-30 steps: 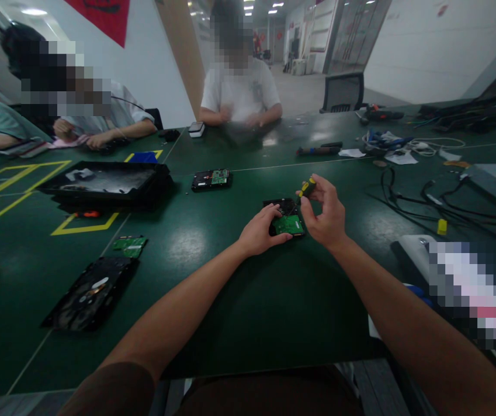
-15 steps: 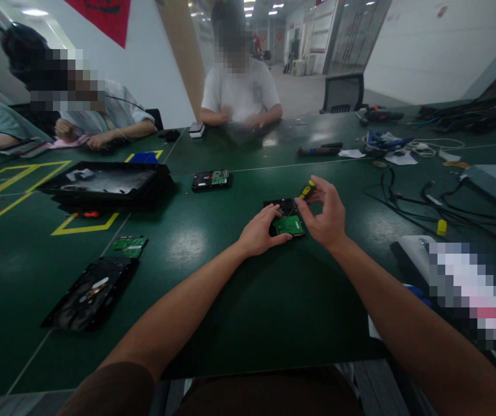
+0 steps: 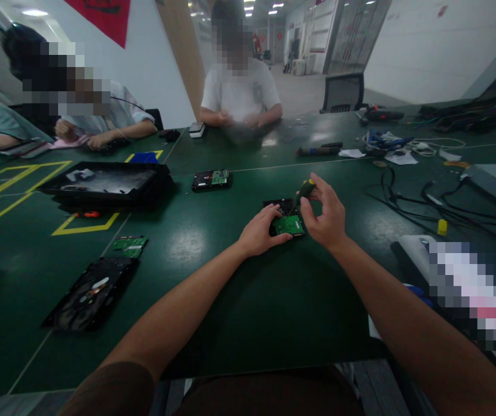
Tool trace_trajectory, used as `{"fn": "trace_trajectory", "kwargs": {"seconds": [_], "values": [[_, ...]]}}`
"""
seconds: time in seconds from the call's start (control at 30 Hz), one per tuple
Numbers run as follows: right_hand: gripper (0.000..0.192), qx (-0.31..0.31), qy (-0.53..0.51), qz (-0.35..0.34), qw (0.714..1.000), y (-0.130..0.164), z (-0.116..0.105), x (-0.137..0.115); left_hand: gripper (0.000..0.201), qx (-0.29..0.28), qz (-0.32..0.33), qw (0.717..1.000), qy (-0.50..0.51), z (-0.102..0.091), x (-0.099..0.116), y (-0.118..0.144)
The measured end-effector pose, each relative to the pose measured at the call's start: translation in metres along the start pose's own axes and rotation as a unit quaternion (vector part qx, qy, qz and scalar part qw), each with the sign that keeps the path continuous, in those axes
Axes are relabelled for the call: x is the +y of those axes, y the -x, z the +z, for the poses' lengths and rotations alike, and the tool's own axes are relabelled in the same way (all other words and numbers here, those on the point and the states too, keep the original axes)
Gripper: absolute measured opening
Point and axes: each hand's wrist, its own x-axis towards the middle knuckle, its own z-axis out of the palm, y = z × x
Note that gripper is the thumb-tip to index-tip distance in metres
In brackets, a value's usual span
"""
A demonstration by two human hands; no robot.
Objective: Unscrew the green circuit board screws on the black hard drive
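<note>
Dark green table, yellow tape lines at far left. Hard drive under left hand. Second drive beyond it. Left of hand: loose green board, opened drive, black tray. Right of right hand: black cables.

Black hard drive, green board up, flat.

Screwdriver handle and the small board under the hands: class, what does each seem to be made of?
The screwdriver handle in the right hand looks like moulded plastic, glossy yellow and black. The small board, steadied by the left hand, seems a green lacquered circuit board on a dark, probably metal, drive body.
</note>
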Motion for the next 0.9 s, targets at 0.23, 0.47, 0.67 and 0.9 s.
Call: {"fn": "trace_trajectory", "kwargs": {"seconds": [0.23,0.47,0.67,0.9], "values": [[0.059,0.011,0.022,0.005,1.000,-0.0005,-0.0001,-0.0001,0.061,-0.002,0.002,1.000,0.004,-0.0009,0.0011,-0.0001],[0.058,0.015,0.012,0.004,1.000,-0.0004,0.0001,-0.0004,0.061,0.001,0.004,1.000,-0.003,0.0004,-0.0002,0.0002],[0.059,0.000,0.009,0.011,1.000,0.0001,-0.0001,-0.0009,0.061,-0.001,-0.001,1.000,0.000,0.0006,-0.0005,-0.0002],[0.060,0.010,0.018,0.012,1.000,0.0003,0.0009,0.0001,0.061,-0.002,0.005,1.000,-0.006,-0.0005,0.0009,0.0003]]}}
